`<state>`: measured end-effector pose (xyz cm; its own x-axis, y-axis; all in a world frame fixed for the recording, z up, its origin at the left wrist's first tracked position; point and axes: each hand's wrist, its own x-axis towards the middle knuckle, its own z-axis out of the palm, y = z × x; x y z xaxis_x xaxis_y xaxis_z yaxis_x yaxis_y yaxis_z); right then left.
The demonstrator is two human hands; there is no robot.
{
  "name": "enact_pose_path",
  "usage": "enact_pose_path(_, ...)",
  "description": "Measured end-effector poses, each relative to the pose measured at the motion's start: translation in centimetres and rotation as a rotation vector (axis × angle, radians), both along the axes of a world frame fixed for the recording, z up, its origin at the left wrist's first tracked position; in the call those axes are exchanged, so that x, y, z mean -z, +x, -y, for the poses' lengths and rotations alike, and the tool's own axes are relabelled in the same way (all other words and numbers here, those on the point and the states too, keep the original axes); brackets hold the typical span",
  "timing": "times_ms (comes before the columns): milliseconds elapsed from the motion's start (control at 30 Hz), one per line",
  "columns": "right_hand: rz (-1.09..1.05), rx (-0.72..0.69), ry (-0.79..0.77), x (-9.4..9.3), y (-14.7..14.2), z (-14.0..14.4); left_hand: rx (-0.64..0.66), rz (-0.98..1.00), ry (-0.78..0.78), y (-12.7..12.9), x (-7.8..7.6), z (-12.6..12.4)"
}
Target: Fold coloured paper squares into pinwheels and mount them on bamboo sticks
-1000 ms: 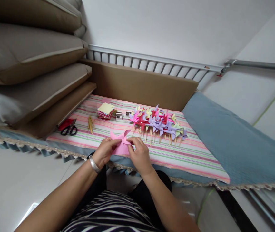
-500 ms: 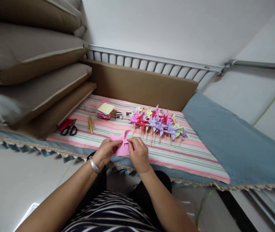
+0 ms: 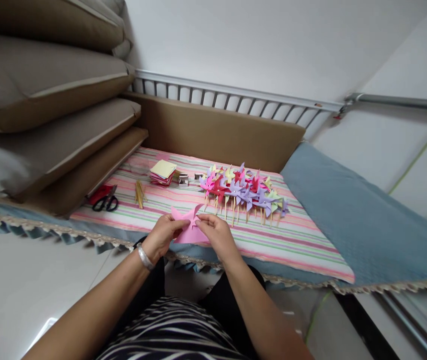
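The left hand (image 3: pixel 164 234) pinches the pink paper (image 3: pixel 189 236) with the thumb near its center; the right hand (image 3: pixel 217 232) pinches its right side. The paper is held between both hands at the near edge of the striped cloth (image 3: pixel 296 255). Status: partly formed, points folded toward the center, no stick visible on it. Complete: the cluster of pinwheels (image 3: pixel 249 192) on sticks. Unused: the square paper stack (image 3: pixel 163 169) and loose sticks (image 3: pixel 139 194).
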<state>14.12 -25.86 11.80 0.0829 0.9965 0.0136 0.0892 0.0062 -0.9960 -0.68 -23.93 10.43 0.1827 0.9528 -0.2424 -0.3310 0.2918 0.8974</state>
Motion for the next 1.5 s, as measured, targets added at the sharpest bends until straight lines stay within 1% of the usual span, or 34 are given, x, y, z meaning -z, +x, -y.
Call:
enact_pose_path(100, -0.038, 0.016, -0.008, 0.2, -0.1, -0.2, 0.020, -0.011, 0.009, 0.1, 0.0, 0.0)
enact_pose_path(367, -0.117, 0.064, 0.008, 0.9, -0.1, -0.6, 0.029, -0.005, -0.028, 0.0, -0.9, 0.1)
enact_pose_path(600, -0.172, 0.084, 0.003, 1.3, -0.3, -0.8, 0.069, -0.001, -0.013, -0.2, -0.8, 0.2)
enact_pose_path(700, -0.185, 0.063, -0.001, 1.3, -0.5, -0.7, 0.063, -0.014, -0.005, -0.4, -0.7, 0.1)
enact_pose_path(800, -0.162, -0.004, 0.018, 1.3, -0.5, -0.5, 0.031, -0.016, -0.024, -0.5, -0.8, 0.1)
enact_pose_path(900, -0.001, -0.010, 0.129, 1.3, -0.3, 0.0, 0.009, 0.002, -0.042, -0.5, -0.9, 0.1)
enact_pose_path(967, 0.196, 0.029, 0.281, 1.2, -0.1, 0.3, 0.005, 0.011, -0.048, -0.5, -0.9, 0.1)
enact_pose_path(1067, 0.532, 0.092, 0.567, 1.2, 0.3, 0.7, 0.017, 0.029, -0.059, -0.4, -1.0, 0.2)
enact_pose_path(1100, 0.625, 0.115, 0.644, 1.2, 0.4, 0.8, 0.024, 0.034, -0.062, -0.3, -1.1, 0.3)
enact_pose_path(1167, 0.762, 0.160, 0.749, 1.1, 0.5, 0.8, 0.033, 0.040, -0.066, -0.2, -1.1, 0.4)
enact_pose_path(1267, 0.863, 0.190, 0.828, 1.2, 0.5, 0.7, 0.035, 0.039, -0.065, 0.0, -1.1, 0.5)
enact_pose_path(1500, 0.886, 0.205, 0.895, 1.1, 0.1, 0.5, 0.051, 0.046, -0.059, 0.0, -1.2, 0.6)
